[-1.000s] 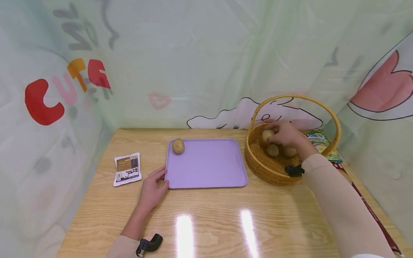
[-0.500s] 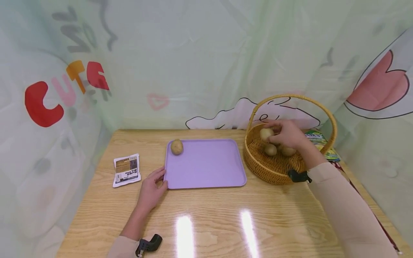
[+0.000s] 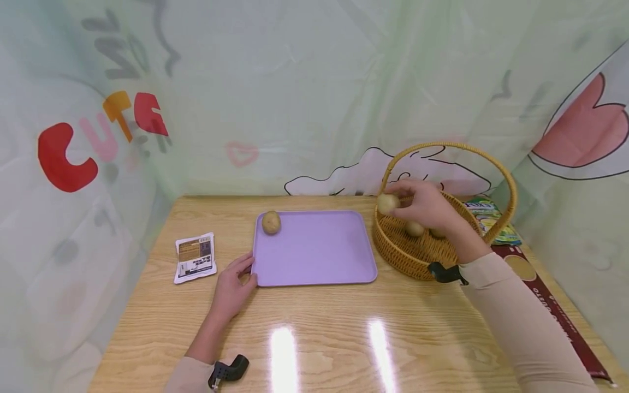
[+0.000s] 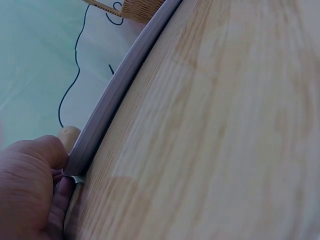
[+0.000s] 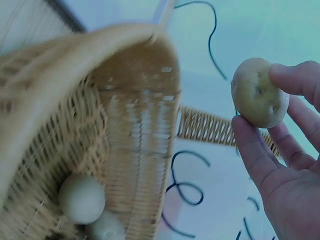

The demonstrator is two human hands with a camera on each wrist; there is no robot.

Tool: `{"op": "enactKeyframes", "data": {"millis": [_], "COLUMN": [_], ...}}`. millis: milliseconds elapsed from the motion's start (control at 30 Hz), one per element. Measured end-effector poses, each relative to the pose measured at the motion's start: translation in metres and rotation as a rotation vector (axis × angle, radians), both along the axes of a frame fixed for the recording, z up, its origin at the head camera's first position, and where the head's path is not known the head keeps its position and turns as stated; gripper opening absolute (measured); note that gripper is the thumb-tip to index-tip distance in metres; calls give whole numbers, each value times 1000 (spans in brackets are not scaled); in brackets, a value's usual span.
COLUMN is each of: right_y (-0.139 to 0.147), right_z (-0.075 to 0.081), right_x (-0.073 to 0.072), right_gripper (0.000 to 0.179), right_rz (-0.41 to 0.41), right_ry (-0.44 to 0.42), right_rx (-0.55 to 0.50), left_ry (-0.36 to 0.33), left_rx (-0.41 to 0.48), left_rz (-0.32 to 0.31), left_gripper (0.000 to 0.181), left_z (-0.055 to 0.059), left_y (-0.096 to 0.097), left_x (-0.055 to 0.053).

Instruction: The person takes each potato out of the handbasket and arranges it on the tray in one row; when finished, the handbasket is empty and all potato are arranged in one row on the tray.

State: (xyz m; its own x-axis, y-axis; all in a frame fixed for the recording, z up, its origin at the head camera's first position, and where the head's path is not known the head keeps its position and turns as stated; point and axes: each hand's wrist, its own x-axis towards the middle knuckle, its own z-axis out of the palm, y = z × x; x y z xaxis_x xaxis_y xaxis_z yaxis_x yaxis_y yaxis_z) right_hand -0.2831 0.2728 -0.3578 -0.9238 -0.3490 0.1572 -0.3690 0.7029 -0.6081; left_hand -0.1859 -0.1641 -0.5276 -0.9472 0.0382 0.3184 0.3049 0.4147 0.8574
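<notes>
My right hand [image 3: 422, 204] pinches a pale potato [image 5: 260, 92] between thumb and fingers, above the left rim of the wicker basket [image 3: 400, 256]. More potatoes lie inside, such as this round potato [image 5: 82, 198]; my hand partly hides them in the head view. On the left, my left hand [image 3: 233, 288] holds the near left corner of a lilac tray [image 3: 319, 245], its thumb at the front edge and its fingers along the side. Another potato [image 3: 271, 222] rests in the tray's far left corner.
A white and brown packet [image 3: 194, 257] lies on the wooden table [image 3: 324, 338] left of the tray. Behind the basket are green and yellow packages [image 3: 491, 221]. A long dark red package [image 3: 555, 311] runs along the right edge. The basket's tall handle [image 3: 508, 180] arches overhead.
My right hand has lifted the potato from inside the basket and moved left to its rim. The left hand stays at the tray corner.
</notes>
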Motion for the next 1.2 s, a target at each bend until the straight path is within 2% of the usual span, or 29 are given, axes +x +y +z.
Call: {"op": "enactKeyframes", "data": {"millis": [200, 367, 667, 900, 1200], "right_y": [-22, -38, -61, -76, -100], "right_z": [1, -4, -13, -28, -45], "right_x": [-2, -4, -8, -10, -19], "right_gripper": [43, 44, 43, 44, 45], "right_rz": [58, 78, 160, 159, 129], "right_ry": [39, -5, -43, -92, -113], "right_rx": [-25, -81, -174, -213, -202], "left_ry": [-6, -2, -12, -13, -30], "left_rx": [-1, -7, 17, 15, 6], "left_rz": [5, 4, -1, -12, 1], "left_gripper": [38, 39, 40, 40, 41], "left_z": [4, 3, 4, 3, 3], "left_y": [0, 0, 7, 16, 21], "left_x": [2, 2, 1, 0, 1]}}
